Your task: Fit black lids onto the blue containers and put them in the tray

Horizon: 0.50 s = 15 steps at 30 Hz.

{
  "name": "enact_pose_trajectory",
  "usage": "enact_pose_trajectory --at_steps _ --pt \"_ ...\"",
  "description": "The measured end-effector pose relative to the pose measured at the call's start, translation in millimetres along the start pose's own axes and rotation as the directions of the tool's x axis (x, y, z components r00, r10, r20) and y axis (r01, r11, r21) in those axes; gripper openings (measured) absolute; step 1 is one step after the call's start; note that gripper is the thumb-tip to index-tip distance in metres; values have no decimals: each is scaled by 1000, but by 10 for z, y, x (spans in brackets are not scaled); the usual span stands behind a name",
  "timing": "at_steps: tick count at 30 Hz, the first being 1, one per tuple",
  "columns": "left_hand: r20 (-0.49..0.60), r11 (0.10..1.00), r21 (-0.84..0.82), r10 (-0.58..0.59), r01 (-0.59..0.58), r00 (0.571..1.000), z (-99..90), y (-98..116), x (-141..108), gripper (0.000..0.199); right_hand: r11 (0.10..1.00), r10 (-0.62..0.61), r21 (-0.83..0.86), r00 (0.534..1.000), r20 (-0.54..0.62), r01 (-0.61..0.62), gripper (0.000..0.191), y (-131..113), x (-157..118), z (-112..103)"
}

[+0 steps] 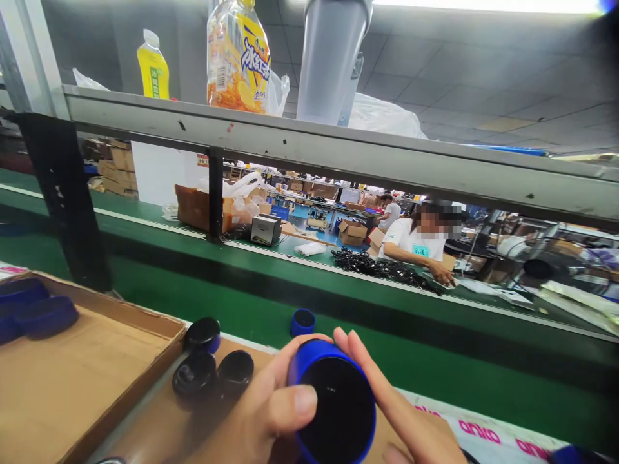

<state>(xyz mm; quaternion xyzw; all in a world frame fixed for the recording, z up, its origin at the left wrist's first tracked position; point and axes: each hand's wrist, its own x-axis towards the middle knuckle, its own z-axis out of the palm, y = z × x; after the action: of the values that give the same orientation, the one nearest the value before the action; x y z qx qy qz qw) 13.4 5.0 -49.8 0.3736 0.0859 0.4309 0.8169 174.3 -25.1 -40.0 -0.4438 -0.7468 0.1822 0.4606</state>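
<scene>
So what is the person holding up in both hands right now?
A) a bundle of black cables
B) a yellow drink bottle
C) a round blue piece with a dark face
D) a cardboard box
C: the left hand and right hand both clasp a round blue piece with a dark face, while the yellow drink bottle stands up on the shelf.

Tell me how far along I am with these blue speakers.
Done, it seems: a few blue pieces lie in the cardboard tray. In hand: both your left hand and right hand hold one blue speaker. Left: three black-topped pieces and a small blue cap wait beside the tray.
</scene>
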Motion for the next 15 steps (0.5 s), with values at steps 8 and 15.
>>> enact_pose_trajectory --at_steps 8,15 --pt "-50 999 35 -3 5 999 88 62 -49 63 993 -5 121 998 -69 13 40 177 21 107" --pt "-31 998 61 18 -16 999 160 94 -77 57 993 23 117 997 -67 -15 42 -4 26 114"
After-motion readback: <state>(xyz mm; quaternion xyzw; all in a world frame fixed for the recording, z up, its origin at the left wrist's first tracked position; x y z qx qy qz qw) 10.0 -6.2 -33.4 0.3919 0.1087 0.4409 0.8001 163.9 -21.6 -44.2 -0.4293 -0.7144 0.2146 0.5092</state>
